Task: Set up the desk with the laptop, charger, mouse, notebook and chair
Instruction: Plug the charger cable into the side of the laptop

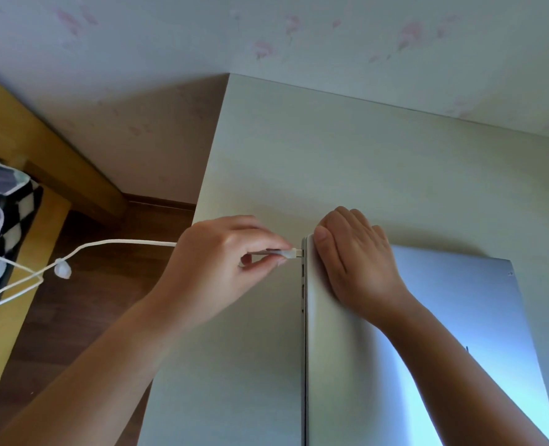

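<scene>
Pale desk: left grip pinching charger plug at laptop edge, right grip flat atop.

A silver laptop, lid closed, lies flat on the pale desk, its left side parallel to the desk's left edge and set in from it, its back edge well short of the desk's far edge. Small ports line that left side. A white charger cable trails off the desk's left edge, its plug level with the port nearest the laptop's back left corner.
</scene>
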